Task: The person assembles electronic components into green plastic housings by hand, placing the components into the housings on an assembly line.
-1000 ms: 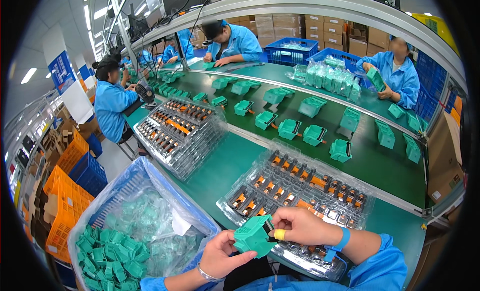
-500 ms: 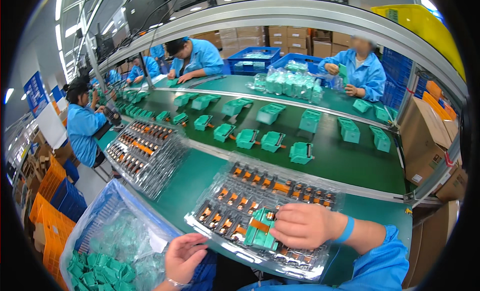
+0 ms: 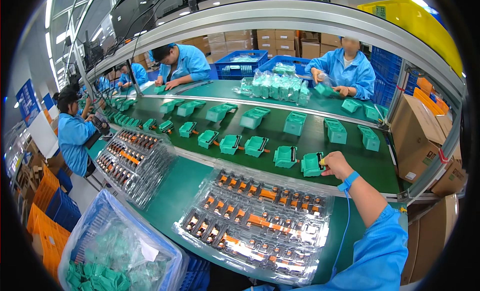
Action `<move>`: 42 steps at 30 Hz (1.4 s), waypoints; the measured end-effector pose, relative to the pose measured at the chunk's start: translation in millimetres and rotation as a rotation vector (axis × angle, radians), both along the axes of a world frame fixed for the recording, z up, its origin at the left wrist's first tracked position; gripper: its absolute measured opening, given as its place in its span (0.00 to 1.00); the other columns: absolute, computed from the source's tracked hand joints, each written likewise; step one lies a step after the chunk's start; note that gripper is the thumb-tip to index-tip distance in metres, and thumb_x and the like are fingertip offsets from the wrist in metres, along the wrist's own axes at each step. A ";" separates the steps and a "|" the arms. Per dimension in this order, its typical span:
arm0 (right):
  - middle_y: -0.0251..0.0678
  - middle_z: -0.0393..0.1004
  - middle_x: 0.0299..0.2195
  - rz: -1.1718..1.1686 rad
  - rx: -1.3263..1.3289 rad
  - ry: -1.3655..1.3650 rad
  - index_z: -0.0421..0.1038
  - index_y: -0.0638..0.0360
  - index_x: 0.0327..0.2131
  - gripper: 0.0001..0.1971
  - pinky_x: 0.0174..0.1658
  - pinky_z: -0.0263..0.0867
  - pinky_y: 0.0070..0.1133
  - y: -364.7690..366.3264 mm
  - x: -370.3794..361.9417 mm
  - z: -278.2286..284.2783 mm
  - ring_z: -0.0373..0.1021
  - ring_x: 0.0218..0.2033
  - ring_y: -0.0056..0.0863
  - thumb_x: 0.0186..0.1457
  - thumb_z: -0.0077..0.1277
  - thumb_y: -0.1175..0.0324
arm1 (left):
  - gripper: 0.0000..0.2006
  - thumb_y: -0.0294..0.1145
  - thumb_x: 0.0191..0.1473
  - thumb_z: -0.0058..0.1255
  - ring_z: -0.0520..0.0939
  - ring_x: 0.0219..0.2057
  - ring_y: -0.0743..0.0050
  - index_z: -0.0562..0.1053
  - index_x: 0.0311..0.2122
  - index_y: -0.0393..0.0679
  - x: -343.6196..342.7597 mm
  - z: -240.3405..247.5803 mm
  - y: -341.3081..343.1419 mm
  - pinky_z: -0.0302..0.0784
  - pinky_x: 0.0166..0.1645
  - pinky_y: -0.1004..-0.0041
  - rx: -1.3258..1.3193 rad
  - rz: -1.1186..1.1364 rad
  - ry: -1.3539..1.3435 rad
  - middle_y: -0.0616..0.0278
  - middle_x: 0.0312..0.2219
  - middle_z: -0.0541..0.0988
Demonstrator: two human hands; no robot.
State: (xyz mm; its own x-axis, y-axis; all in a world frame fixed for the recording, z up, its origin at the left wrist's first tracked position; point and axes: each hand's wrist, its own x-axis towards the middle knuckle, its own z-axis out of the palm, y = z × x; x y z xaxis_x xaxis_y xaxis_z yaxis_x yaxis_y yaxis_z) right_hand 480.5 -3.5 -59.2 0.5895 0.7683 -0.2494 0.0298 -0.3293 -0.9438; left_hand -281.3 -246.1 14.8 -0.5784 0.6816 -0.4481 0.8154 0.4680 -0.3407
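My right hand (image 3: 338,166), with a blue wrist strap (image 3: 348,181) and cord on its wrist, reaches out over the green belt (image 3: 225,163). Its thumb and fingertips pinch the right edge of a green plastic housing (image 3: 312,164), which rests at the right end of the nearer row. Something yellow shows at the fingertips. Beside it on the left sits another green housing (image 3: 285,157). Close to me on the bench lies a clear blister tray (image 3: 202,202) holding small black parts with orange flex strips. My left hand is out of view.
A second stack of clear trays (image 3: 150,173) stands to the left. A lined blue crate (image 3: 117,211) with green parts is at lower left. Co-workers (image 3: 345,73) sit beyond the belt. A metal frame bar (image 3: 230,18) crosses overhead; cardboard boxes (image 3: 415,136) stand at right.
My right hand has moved from the near tray out to the belt with the green housing, now at the row's right end. My left hand has left the view. The belt's housings appear shifted left.
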 end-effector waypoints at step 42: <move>0.31 0.70 0.26 1.208 0.838 -1.013 0.70 0.52 0.31 0.13 0.34 0.65 0.22 -12.8 -279.4 60.0 0.67 0.32 0.28 0.37 0.55 0.77 | 0.32 0.18 0.42 0.48 0.59 0.57 0.49 0.56 0.56 0.39 175.4 -28.6 182.9 0.58 0.58 0.53 0.626 0.275 -2.425 0.46 0.56 0.58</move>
State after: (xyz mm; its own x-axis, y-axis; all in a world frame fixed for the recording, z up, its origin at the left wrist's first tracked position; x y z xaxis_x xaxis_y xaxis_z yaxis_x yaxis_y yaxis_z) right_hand 201.1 -16.3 0.8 -0.6819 0.5664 0.4629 0.4853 0.8238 -0.2930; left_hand -105.9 -63.2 -13.9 0.2959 0.9548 -0.0297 -0.6294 0.2183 0.7458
